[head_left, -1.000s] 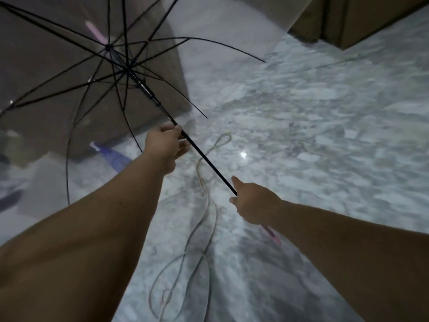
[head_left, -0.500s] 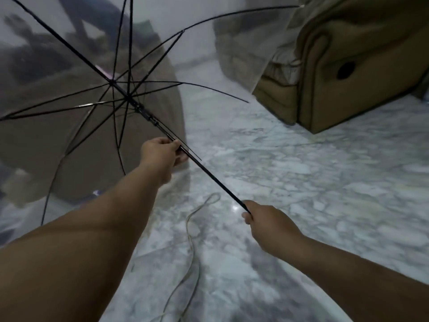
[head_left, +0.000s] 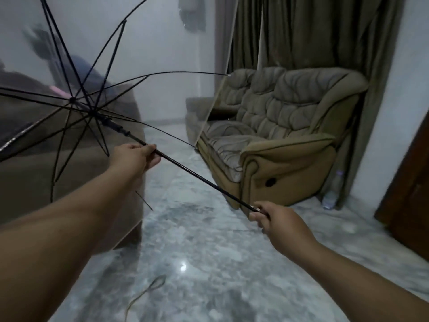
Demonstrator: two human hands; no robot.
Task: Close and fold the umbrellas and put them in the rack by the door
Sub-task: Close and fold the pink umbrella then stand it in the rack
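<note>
Our left hand (head_left: 135,155) closed around the black shaft of the clear open umbrella (head_left: 97,73), our right hand (head_left: 276,218) gripped its lower end, canopy raised left, above marble floor (head_left: 209,252), sofa (head_left: 278,135) beyond.

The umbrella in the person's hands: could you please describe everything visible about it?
The umbrella has a clear plastic canopy, thin black ribs and a straight black shaft. It is fully open, held tilted off the floor with the canopy up and left. The left hand grips the shaft below the runner; the right hand holds its lower end.
</note>
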